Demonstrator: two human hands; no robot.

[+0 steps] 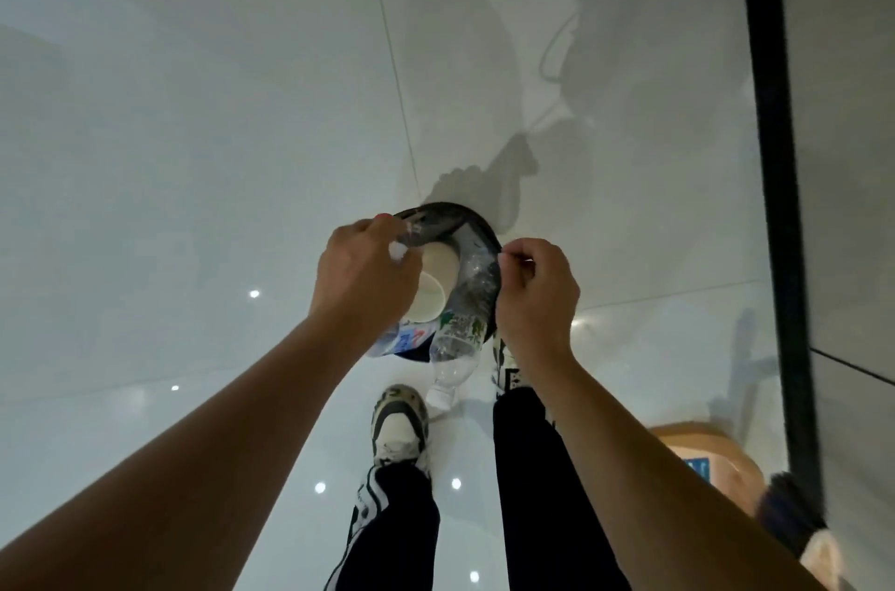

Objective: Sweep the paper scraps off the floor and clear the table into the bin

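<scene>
Straight below the person, the bin sat on the floor between both hands, left hand and right hand each pinching the black liner at opposite rims, paper cups inside, a clear bottle poking out neck-first toward the feet.

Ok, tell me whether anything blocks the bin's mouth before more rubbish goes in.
Yes. Paper cups and plastic bottles fill the bin opening; one bottle pokes out over the rim. Both hands, left and right, pinch the bin liner at opposite sides.
</scene>
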